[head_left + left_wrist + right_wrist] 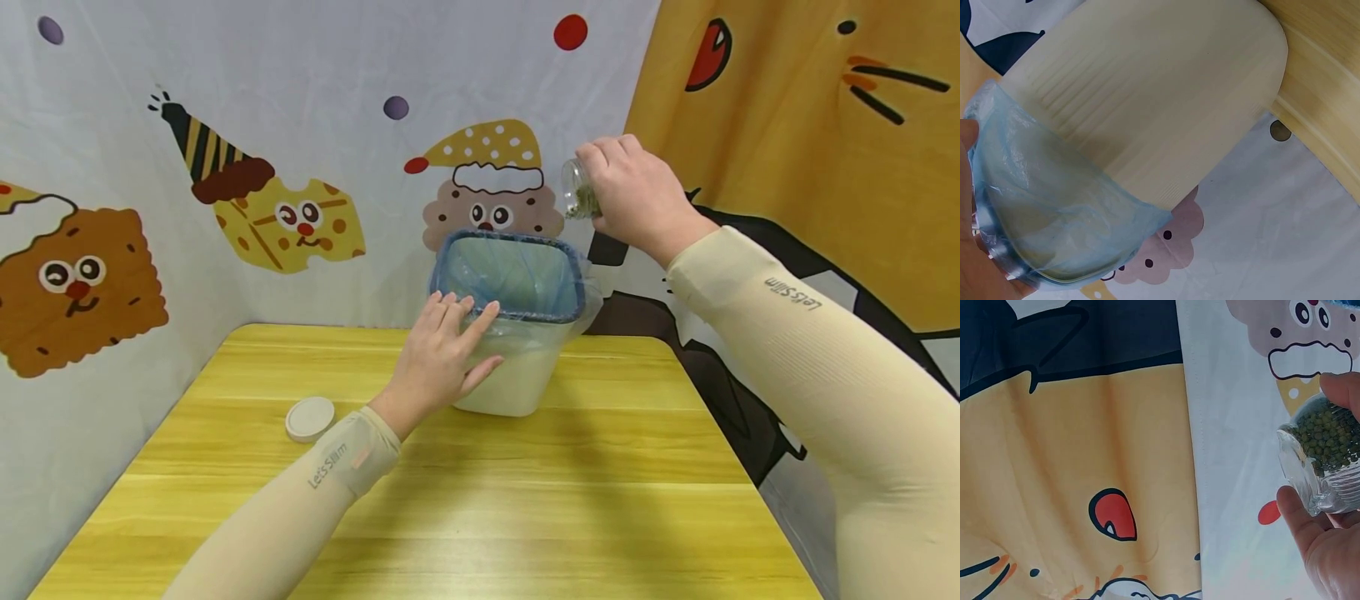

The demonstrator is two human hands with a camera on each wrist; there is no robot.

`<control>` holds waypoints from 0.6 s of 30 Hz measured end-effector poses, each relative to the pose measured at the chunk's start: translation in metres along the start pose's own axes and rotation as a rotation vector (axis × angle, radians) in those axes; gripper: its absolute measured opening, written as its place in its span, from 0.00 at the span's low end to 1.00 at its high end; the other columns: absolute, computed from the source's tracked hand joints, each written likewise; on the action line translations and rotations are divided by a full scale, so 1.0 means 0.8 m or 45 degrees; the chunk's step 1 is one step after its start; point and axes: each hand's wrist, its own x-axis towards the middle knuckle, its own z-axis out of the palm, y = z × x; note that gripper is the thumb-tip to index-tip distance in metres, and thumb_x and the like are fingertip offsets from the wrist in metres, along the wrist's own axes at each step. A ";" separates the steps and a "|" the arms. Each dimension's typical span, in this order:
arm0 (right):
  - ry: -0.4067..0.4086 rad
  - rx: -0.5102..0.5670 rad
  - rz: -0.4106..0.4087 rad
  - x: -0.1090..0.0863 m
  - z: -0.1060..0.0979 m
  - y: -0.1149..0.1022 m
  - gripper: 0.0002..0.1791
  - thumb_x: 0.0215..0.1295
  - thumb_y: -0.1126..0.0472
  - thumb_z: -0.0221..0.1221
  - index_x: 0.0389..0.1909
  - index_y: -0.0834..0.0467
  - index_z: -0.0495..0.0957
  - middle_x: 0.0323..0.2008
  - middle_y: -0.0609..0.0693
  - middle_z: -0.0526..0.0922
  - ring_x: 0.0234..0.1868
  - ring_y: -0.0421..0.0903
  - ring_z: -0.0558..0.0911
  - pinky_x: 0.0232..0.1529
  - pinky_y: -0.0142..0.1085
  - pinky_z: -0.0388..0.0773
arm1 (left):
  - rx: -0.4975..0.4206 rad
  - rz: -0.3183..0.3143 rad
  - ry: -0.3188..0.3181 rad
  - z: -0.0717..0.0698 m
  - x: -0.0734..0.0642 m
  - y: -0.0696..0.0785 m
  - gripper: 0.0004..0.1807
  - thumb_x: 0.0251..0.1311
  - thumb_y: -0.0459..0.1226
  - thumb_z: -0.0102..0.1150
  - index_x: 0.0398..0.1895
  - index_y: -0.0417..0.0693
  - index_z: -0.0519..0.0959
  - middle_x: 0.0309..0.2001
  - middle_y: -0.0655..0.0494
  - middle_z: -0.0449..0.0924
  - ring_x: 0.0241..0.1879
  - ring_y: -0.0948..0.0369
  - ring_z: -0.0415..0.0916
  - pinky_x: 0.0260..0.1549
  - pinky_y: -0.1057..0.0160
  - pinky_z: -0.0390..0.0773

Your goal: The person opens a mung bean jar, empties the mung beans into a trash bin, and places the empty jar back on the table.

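Note:
My right hand [633,196] grips a clear glass jar [573,187], tipped on its side above and to the right of the bin. Small green beans [1329,437] lie inside the jar, its mouth toward the bin. The pale trash bin [502,379] stands upright at the table's far side, lined with a thin blue plastic bag [517,275] folded over its rim. My left hand [442,358] rests at the bin's front left rim, fingers extended over the edge and thumb along the outer wall. In the left wrist view, the bag's folded edge [1085,206] covers the bin's upper part.
A round white lid [310,418] lies on the yellow wooden table [480,517], left of my left hand. Behind the table hangs a printed cartoon curtain [315,50], close to the bin.

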 end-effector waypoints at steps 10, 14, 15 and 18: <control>0.025 -0.050 -0.055 0.000 0.002 -0.002 0.46 0.56 0.66 0.78 0.72 0.71 0.65 0.69 0.71 0.73 0.68 0.70 0.72 0.73 0.60 0.75 | -0.002 0.010 0.040 0.002 0.000 0.000 0.40 0.68 0.61 0.66 0.77 0.52 0.74 0.62 0.39 0.79 0.62 0.41 0.79 0.74 0.41 0.72; 0.024 -0.088 -0.071 0.000 0.002 -0.003 0.45 0.57 0.66 0.77 0.72 0.71 0.65 0.69 0.71 0.73 0.69 0.70 0.72 0.74 0.59 0.74 | -0.007 0.014 0.055 0.002 0.000 0.000 0.40 0.68 0.61 0.66 0.77 0.51 0.74 0.62 0.39 0.79 0.61 0.41 0.79 0.74 0.41 0.73; 0.027 -0.095 -0.076 0.000 0.003 -0.003 0.45 0.57 0.66 0.77 0.72 0.71 0.65 0.69 0.71 0.73 0.69 0.70 0.72 0.74 0.59 0.75 | -0.008 0.014 0.056 0.002 0.000 0.000 0.40 0.69 0.61 0.66 0.77 0.51 0.74 0.62 0.39 0.79 0.61 0.41 0.78 0.74 0.41 0.72; 0.043 -0.120 -0.101 0.000 0.004 -0.003 0.44 0.56 0.67 0.77 0.71 0.71 0.66 0.69 0.71 0.74 0.68 0.70 0.73 0.73 0.58 0.75 | -0.008 0.015 0.059 0.002 -0.001 0.000 0.40 0.69 0.61 0.66 0.77 0.51 0.74 0.62 0.39 0.78 0.61 0.40 0.78 0.73 0.40 0.73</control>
